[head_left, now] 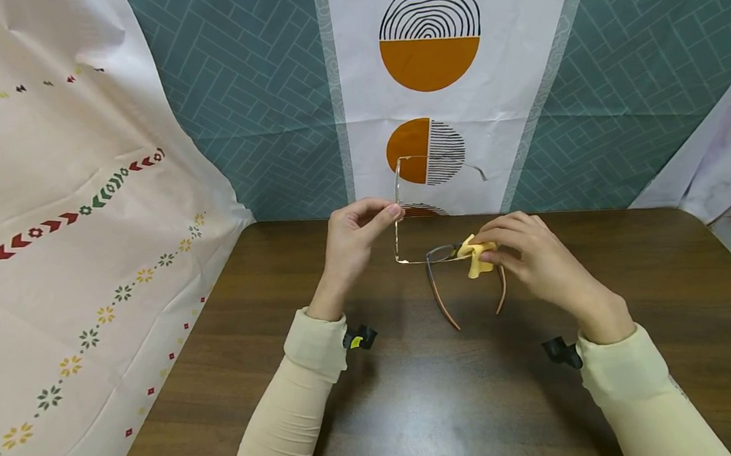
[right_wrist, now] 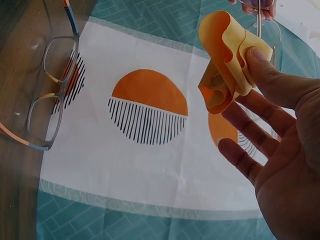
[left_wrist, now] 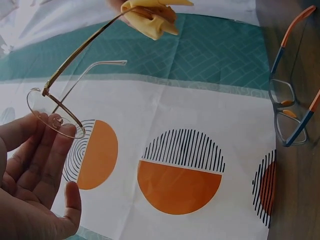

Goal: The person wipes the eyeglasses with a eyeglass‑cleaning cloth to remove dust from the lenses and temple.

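First, along the left side of the frame, hangs a cream cloth printed with rows of flowers and arrowheads, its lower edge meeting the brown wooden table. Left of centre, a pale sleeve rises from the bottom edge, a small black device at its cuff. Above it, the left hand pinches the front of the thin gold glasses between thumb and fingers. These glasses are in the centre of the frame, held up off the table with their front turned upright and both temples pointing right: the upper one crosses the printed circles of the teal and white backdrop, while the lower one runs into the yellow cloth. Just right of centre, dark-framed glasses rest on the table, temples spread toward the bottom of the frame, partly hidden by that cloth. Next comes the right hand, thumb and forefinger gripping the folded cloth around the temple's end; its other fingers extend loosely in the right wrist view. Another black device and sleeve follow at lower right, with a pale drape at the right edge.
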`<action>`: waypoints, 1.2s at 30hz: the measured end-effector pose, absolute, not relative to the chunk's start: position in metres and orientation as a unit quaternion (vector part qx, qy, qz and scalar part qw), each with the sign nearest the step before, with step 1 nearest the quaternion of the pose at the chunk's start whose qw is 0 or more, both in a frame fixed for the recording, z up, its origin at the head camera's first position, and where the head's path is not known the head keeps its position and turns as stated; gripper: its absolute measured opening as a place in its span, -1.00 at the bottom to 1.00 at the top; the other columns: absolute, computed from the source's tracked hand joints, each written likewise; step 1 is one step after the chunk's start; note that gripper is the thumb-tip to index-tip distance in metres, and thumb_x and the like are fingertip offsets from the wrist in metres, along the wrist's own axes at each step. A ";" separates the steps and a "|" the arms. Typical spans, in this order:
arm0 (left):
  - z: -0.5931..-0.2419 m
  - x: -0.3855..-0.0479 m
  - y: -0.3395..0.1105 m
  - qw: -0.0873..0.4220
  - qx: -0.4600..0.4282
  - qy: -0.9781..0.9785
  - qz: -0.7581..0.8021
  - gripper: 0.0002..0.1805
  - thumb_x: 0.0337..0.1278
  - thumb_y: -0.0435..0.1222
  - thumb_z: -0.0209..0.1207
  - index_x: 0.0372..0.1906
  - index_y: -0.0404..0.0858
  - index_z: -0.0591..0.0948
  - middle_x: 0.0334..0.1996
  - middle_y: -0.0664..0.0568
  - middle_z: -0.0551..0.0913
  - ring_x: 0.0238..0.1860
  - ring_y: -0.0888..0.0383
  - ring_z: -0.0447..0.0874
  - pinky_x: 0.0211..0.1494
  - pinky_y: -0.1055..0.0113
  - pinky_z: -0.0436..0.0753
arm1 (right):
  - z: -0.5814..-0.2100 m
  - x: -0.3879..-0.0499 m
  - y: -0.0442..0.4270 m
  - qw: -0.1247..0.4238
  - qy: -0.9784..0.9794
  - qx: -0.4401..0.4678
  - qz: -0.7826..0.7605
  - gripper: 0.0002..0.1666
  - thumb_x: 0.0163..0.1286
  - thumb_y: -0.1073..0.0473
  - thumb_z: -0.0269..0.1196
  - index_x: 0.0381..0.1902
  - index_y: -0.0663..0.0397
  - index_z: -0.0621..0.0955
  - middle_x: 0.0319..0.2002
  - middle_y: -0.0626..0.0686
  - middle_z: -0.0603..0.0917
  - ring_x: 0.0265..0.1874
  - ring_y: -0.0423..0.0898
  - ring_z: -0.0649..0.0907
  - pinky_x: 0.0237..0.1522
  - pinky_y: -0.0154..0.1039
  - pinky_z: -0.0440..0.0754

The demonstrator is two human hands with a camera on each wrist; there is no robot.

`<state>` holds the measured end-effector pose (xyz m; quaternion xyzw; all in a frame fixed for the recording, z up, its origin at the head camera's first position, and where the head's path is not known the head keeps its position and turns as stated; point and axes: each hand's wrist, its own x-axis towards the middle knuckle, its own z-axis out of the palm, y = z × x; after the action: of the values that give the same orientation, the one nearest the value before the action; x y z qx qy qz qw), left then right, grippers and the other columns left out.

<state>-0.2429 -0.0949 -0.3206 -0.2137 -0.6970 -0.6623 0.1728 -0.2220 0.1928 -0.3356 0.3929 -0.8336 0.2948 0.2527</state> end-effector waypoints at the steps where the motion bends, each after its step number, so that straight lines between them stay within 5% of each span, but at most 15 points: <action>1: -0.321 -0.243 -0.095 0.173 -0.214 -0.697 -0.662 -0.84 0.31 -0.38 0.36 -0.19 -0.46 0.77 -0.29 -0.12 0.81 -0.22 0.15 0.76 0.03 0.28 0.68 | -0.336 -0.222 0.193 0.252 -0.833 0.393 0.297 -0.58 0.02 0.49 0.54 -0.12 0.13 0.76 -0.13 0.05 0.77 -0.10 -0.02 0.58 -0.06 -0.05 0.37; 12: -0.321 -0.244 -0.094 0.165 -0.202 -0.691 -0.674 -0.85 0.32 -0.40 0.36 -0.20 -0.48 0.76 -0.32 -0.05 0.81 -0.24 0.16 0.75 0.04 0.28 0.67 | -0.338 -0.219 0.191 0.192 -0.830 0.427 0.303 -0.58 0.08 0.49 0.52 -0.09 0.10 0.75 -0.09 -0.02 0.73 -0.03 -0.04 0.61 0.05 -0.07 0.40; 22: -0.322 -0.247 -0.096 0.157 -0.178 -0.719 -0.654 -0.84 0.34 -0.33 0.36 -0.19 -0.40 0.78 -0.31 -0.21 0.79 -0.19 -0.09 0.73 0.05 0.28 0.64 | -0.329 -0.210 0.189 0.232 -0.829 0.429 0.273 -0.60 0.12 0.48 0.51 -0.09 0.12 0.71 -0.16 -0.03 0.71 -0.13 -0.06 0.59 -0.02 -0.13 0.39; 31: -0.325 -0.248 -0.098 0.141 -0.175 -0.728 -0.647 -0.83 0.35 -0.37 0.34 -0.17 -0.47 0.75 -0.30 -0.23 0.79 -0.27 0.19 0.74 0.04 0.28 0.65 | -0.315 -0.198 0.186 0.261 -0.831 0.434 0.231 -0.64 0.15 0.43 0.51 -0.09 0.14 0.72 -0.18 -0.03 0.72 -0.14 -0.03 0.59 -0.01 -0.09 0.41; 36: -0.327 -0.250 -0.098 0.125 -0.169 -0.706 -0.676 -0.80 0.34 -0.38 0.34 -0.15 -0.51 0.74 -0.32 -0.13 0.81 -0.18 -0.18 0.78 0.08 0.22 0.69 | -0.312 -0.195 0.186 0.264 -0.832 0.434 0.225 -0.64 0.15 0.45 0.51 -0.09 0.13 0.72 -0.19 -0.04 0.72 -0.14 -0.03 0.59 0.00 -0.09 0.41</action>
<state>-0.2498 -0.0983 -0.3270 -0.1689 -0.7065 -0.6759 0.1247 -0.1952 0.1858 -0.3123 0.4337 -0.8316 0.2254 0.2638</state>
